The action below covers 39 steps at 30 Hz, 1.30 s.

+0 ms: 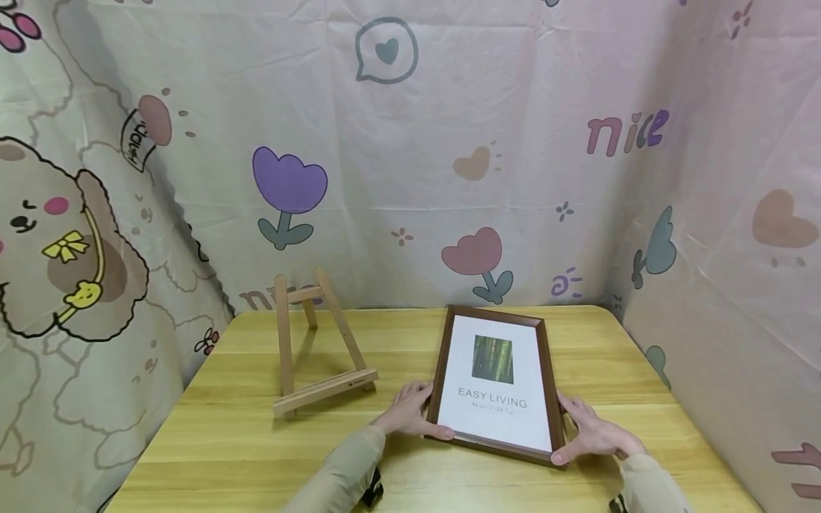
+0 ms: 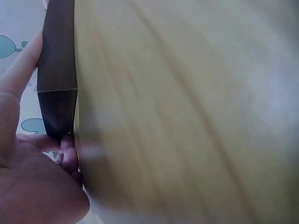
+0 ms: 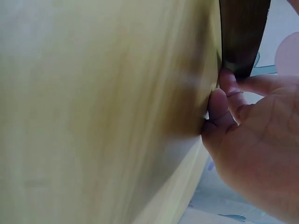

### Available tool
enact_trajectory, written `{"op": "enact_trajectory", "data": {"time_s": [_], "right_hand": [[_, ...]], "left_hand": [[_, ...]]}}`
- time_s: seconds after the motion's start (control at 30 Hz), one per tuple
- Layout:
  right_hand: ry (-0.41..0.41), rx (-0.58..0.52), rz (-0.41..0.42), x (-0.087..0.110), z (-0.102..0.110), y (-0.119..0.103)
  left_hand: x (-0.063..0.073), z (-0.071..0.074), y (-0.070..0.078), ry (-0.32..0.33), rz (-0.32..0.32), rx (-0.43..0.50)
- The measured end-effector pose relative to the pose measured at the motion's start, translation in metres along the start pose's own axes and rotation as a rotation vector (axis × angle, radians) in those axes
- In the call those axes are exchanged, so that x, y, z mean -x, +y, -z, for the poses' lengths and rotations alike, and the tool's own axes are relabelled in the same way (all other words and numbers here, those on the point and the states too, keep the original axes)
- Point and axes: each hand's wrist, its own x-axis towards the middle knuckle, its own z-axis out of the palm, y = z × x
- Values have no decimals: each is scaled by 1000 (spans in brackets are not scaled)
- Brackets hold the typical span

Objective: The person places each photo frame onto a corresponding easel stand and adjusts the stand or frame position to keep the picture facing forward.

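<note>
A brown picture frame [image 1: 497, 385] with a white "EASY LIVING" insert and a small green forest picture lies face up, slightly turned, right of the table's middle. My left hand [image 1: 410, 412] grips its near left corner, thumb on the front border and fingers at the left side. At the near right corner my right hand [image 1: 591, 432] holds it the same way. In the left wrist view, fingers curl at the lower edge of the frame's dark side [image 2: 57, 70]. The right wrist view has curled fingers [image 3: 229, 86] right at the frame's edge, close against the table.
A small wooden easel [image 1: 321, 342] stands upright on the left part of the wood-grain table [image 1: 212, 442], its ledge toward the front. Printed cloth [image 1: 398, 142] hangs behind the table and along both sides.
</note>
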Motion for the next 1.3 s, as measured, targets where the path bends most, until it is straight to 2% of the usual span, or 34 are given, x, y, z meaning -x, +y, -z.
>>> {"op": "enact_trajectory", "data": {"time_s": [0.3,0.6,0.87,1.3], "right_hand": [[13,-27,1,2,1,0],[29,-41,78,-1,0,-1],[58,-45,61,-3,1,-2],[64,-78,103,-5,1,-3]], "left_hand": [[5,3,-4,-13,-38,42],[9,5,-5,-61,-20,106],[10,3,-4,-46,-30,154],[9,1,0,1,-40,167]]}}
